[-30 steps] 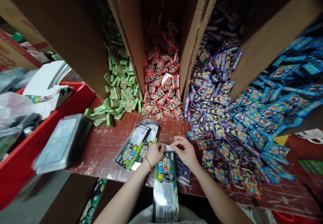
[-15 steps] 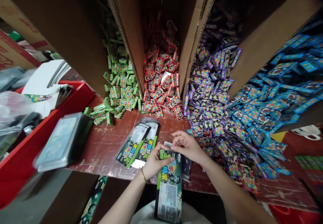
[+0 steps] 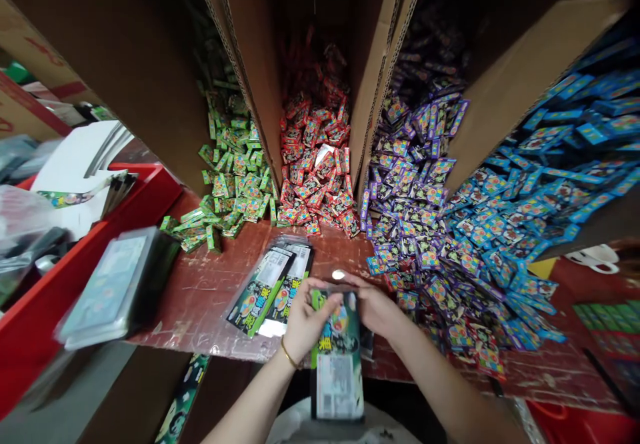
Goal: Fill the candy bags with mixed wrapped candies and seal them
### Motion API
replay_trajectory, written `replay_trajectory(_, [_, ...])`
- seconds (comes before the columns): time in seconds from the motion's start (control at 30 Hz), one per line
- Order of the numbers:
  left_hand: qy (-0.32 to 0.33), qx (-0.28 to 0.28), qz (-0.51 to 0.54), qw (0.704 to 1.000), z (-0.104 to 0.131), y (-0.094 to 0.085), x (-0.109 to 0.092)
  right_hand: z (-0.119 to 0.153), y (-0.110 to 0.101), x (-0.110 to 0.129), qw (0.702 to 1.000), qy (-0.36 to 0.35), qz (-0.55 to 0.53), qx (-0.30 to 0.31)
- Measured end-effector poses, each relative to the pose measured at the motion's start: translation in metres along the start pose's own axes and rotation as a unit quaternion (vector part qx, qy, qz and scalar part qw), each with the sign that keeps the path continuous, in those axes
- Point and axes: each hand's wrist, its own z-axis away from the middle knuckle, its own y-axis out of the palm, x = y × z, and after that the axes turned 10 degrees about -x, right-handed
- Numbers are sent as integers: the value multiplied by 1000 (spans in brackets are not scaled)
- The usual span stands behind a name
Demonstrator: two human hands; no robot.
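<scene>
A flat black-and-green printed candy bag [image 3: 339, 381] hangs upright in front of me, its top edge near the table's front. My left hand [image 3: 311, 317] grips it at the upper left, thumb across the front. At the top right corner, my right hand [image 3: 377, 307] is closed on the same bag, with its fingertips partly hidden behind it. More bags of this print [image 3: 265, 291] lie overlapped on the table to the left of my hands. Another dark flat piece [image 3: 367, 344] shows partly behind the held bag.
Tall cardboard boxes [image 3: 247, 64] spill small packets onto the red table [image 3: 200, 297]: green [image 3: 240, 187], red [image 3: 313, 187], purple [image 3: 420, 207] and blue [image 3: 505, 211]. Clear sleeves [image 3: 107, 291] are stacked at left beside a red bin [image 3: 125, 211]. A white cup [image 3: 593, 257] stands at right.
My right hand has come down from above the bag's top edge and now closes on its top right corner. The bag has risen slightly, and the view has shifted a little.
</scene>
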Motion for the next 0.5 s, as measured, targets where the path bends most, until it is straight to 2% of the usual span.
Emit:
replay_trajectory(0.1, [-33,-68,79,994,-15,-10,-6,26,-12,2,995,-94,26,-23])
replay_trajectory(0.17, [-20,-91,92,991,-21,-17,-13,49,-21,9,988,-126,92,-18])
replay_trajectory(0.27, [126,-107,-45,985,-16,-22,-34,79,-25,30,961,-182,191,-88])
replay_trajectory(0.3, [183,-80,-106,974,-11,-21,-44,86,-23,39,948,-206,216,-113])
replay_trajectory(0.37, [241,51,-192,950,1,-16,-60,93,-15,59,928,-250,246,-123])
replay_trajectory(0.4, [231,130,-206,942,7,-12,-66,92,-10,69,925,-266,245,-114])
replay_trajectory(0.43, [205,185,-200,940,12,-9,-68,89,-5,76,927,-277,231,-104])
replay_trajectory(0.47, [170,214,-178,945,17,-5,-67,85,-1,81,931,-283,209,-97])
replay_trajectory(0.5, [134,216,-147,956,21,-1,-63,80,2,82,935,-288,180,-99])
